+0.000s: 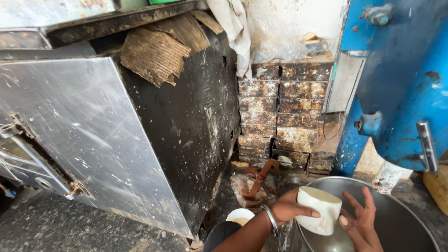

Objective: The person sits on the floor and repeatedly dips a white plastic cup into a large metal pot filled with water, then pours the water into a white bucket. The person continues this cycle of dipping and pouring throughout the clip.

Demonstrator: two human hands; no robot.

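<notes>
Hands | left hand point(289, 207) grips white cup point(319, 210), right hand point(361, 224) open beneath | steel bowl point(401, 224) below, blue machine point(401, 84) beside

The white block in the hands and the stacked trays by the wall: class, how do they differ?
The white block is pale, smooth and rounded; the stacked trays are dark, crusted and rectangular. The block is single, held by the left hand with the right hand beside it over the metal bowl; the trays sit piled, untouched.

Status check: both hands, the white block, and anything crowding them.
Left hand grips white block over steel bowl. Right hand open beside it. Blue machine close above.
</notes>
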